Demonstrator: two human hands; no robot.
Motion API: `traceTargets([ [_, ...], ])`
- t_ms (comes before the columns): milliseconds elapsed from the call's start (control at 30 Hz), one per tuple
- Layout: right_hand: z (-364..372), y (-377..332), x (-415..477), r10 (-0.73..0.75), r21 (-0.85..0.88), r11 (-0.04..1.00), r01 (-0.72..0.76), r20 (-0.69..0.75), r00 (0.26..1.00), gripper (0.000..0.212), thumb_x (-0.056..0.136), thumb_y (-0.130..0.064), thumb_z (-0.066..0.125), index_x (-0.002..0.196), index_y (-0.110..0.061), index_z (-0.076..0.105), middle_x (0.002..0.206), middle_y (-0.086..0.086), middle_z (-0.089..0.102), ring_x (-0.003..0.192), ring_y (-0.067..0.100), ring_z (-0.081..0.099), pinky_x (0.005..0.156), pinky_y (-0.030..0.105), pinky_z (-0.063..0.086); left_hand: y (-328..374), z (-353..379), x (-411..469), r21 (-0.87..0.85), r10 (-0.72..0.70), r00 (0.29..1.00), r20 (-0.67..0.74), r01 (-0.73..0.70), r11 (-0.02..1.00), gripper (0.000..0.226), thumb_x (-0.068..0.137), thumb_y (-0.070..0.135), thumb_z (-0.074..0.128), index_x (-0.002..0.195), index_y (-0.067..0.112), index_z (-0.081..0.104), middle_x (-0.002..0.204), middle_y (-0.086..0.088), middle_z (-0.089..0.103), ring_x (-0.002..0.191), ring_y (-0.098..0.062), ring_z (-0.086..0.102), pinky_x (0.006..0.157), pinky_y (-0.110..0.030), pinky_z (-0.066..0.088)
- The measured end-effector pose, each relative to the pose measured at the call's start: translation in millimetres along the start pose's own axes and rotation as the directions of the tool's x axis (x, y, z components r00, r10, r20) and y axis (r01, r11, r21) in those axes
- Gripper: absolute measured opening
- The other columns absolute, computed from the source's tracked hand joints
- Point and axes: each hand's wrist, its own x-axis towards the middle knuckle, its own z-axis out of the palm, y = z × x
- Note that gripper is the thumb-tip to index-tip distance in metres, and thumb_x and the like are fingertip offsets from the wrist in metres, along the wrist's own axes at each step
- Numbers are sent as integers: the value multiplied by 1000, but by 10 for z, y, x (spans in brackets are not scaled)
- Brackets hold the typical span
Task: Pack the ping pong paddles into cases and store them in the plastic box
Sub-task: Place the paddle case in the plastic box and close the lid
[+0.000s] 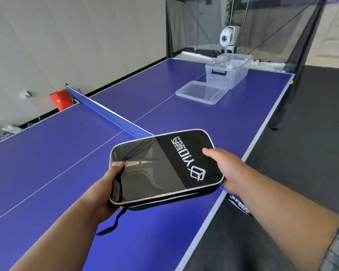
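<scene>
Holding the black case [164, 169] above the near worktop [47, 153], my left hand [104, 194] and right hand [227, 171] have their fingers closed on its ends. It looks zipped, I judge; the plastic box [228, 72] sits far right, lid [202, 92] off, still awaiting it.

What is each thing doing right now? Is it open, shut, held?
Paddle case: zipped shut, held above the table by both hands.
Left hand: gripping the case's left end.
Right hand: gripping the case's right end.
Plastic box: open, standing on the table's far half.
Lid: off, lying flat beside the box.
</scene>
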Motion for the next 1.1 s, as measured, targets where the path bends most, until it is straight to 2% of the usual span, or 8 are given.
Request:
traceTargets([
  [133, -665, -246, -12, 6, 75, 997, -3, -36, 999, 29, 87, -34, 70, 110, -16, 71, 95, 7, 80, 84, 27, 78, 74, 40, 61, 37, 757, 70, 38, 15, 999, 42, -16, 999, 48, 85, 54, 67, 115, 16, 73, 110, -13, 75, 93, -31, 75, 77, -42, 57],
  [200, -1053, -402, 12, 9, 96, 995, -4, -51, 999, 26, 88, -34, 70, 105, -15, 73, 92, 9, 80, 81, 28, 78, 65, 37, 61, 40, 1212, 114, 50, 15, 998, 60, -18, 999, 45, 86, 54, 66, 109, 16, 74, 104, -13, 77, 82, -30, 76, 59, -37, 59],
  [267, -1502, -560, 63, 2, 101, 995, 5, -64, 998, 24, 89, -33, 70, 100, -13, 75, 92, 9, 80, 80, 28, 78, 70, 38, 59, 21, 1710, 169, 58, 19, 998, 67, -23, 998, 44, 86, 55, 65, 105, 16, 75, 98, -13, 77, 70, -29, 76, 47, -32, 55],
  [400, -2494, -864, 291, -35, 78, 996, 38, -39, 999, 22, 91, -32, 69, 103, -14, 76, 97, 8, 80, 87, 26, 77, 88, 42, 57, -171, 2732, 319, 64, 28, 998, 64, -32, 997, 44, 87, 55, 64, 105, 16, 73, 86, -12, 77, 55, -27, 71, 40, -29, 51],
  [667, -4113, -1517, 860, -27, -20, 999, 27, 10, 1000, 28, 91, -38, 69, 106, -15, 76, 100, 4, 80, 92, 23, 77, 90, 40, 56, -398, 4499, 712, -19, -18, 1000, 8, 18, 1000, 38, 88, 51, 63, 87, 14, 74, 72, -12, 75, 48, -26, 69, 38, -28, 51],
  [767, -4472, -1760, 1174, -16, -19, 1000, 16, 2, 1000, 26, 90, -39, 71, 102, -17, 77, 97, 2, 80, 86, 20, 78, 78, 35, 56, -349, 4955, 941, -30, -22, 1000, 19, 22, 999, 38, 90, 51, 62, 97, 16, 73, 81, -13, 77, 54, -27, 72, 39, -28, 52],
  [967, -4935, -2173, 2042, -5, 3, 1000, 5, -31, 999, 29, 88, -41, 72, 105, -18, 75, 98, 2, 80, 88, 21, 77, 86, 39, 56, 6, 5623, 1761, 5, -18, 1000, -11, 18, 1000, 43, 85, 56, 66, 103, 17, 72, 81, -11, 77, 53, -26, 71, 39, -27, 50],
  [1100, -5187, -2483, 2788, -38, 29, 999, 40, -81, 996, 27, 90, -40, 70, 106, -19, 73, 98, 1, 80, 87, 21, 78, 80, 38, 57, 389, 6081, 2587, 59, -7, 1000, 15, 6, 998, 53, 81, 62, 67, 107, 16, 73, 85, -10, 78, 59, -26, 73, 42, -27, 52],
])
